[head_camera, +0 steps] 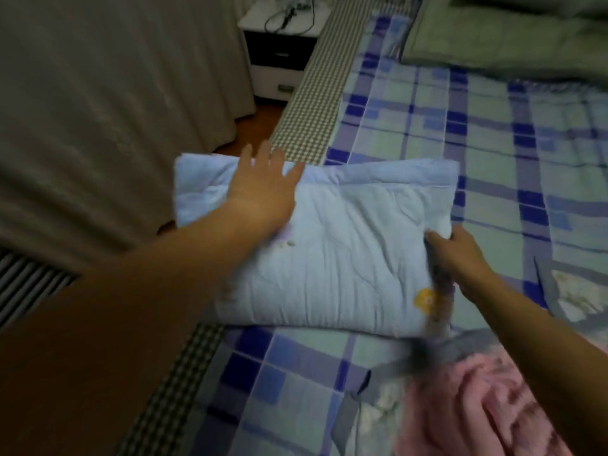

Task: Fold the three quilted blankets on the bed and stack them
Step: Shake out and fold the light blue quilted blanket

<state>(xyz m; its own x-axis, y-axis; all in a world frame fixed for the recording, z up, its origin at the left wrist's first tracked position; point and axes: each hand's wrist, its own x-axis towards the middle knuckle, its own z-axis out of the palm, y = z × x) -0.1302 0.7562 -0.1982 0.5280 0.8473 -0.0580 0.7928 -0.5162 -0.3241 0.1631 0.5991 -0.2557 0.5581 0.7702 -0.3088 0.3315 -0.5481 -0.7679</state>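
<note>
A light blue quilted blanket [345, 251], folded into a thick rectangle, lies near the left edge of the bed. My left hand [263, 185] rests flat on its far left corner with the fingers spread. At the blanket's right edge, my right hand [460, 251] grips the folded layers, thumb on top. A pink blanket [467, 406] lies crumpled at the lower right. A grey-bordered floral blanket [572, 291] shows at the right edge and under the pink one.
The bed carries a blue and green plaid sheet [460, 126] with a checked side panel [316, 103]. A green pillow [506, 31] lies at the head. A white nightstand [279, 47] with cables and a beige curtain [115, 110] stand to the left.
</note>
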